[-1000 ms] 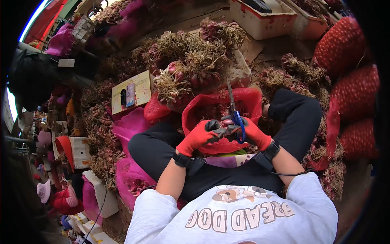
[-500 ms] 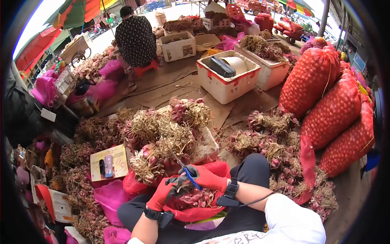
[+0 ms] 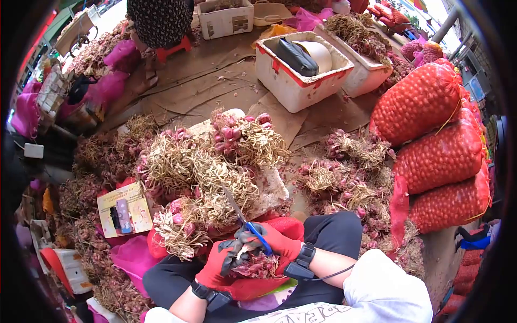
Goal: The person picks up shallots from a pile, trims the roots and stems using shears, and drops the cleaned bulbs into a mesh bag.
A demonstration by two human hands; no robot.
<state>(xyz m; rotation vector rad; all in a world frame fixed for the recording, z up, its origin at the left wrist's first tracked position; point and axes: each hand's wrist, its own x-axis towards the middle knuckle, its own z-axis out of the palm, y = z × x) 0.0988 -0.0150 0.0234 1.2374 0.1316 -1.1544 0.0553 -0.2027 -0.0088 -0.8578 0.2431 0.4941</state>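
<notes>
My right hand (image 3: 276, 240), in a red glove with dark fingertips, grips a pair of scissors (image 3: 260, 237) by the blue handle. Their long blades point up and left over the dried stems. Close against it, my left hand (image 3: 216, 265), gloved the same way, pinches a shallot by its pale dry stem (image 3: 245, 249); the bulb is partly hidden by fingers. Below both hands, loose shallots (image 3: 259, 267) lie in a red mesh bag (image 3: 291, 228) on my lap. Just ahead, bunches of shallots with dried stalks (image 3: 215, 172) are heaped on a white foam box (image 3: 272, 188).
A carton lid (image 3: 141, 207) holding a phone (image 3: 123, 215) lies to the left. More shallot bunches (image 3: 350, 180) cover the ground at right, beside full red mesh sacks (image 3: 423, 102). A foam box (image 3: 293, 94) stands ahead. Another person (image 3: 159, 21) sits on a red stool.
The view has tilted downward, so the surroundings sit higher in the frame. My hands stay close together, with the scissors still in the right one.
</notes>
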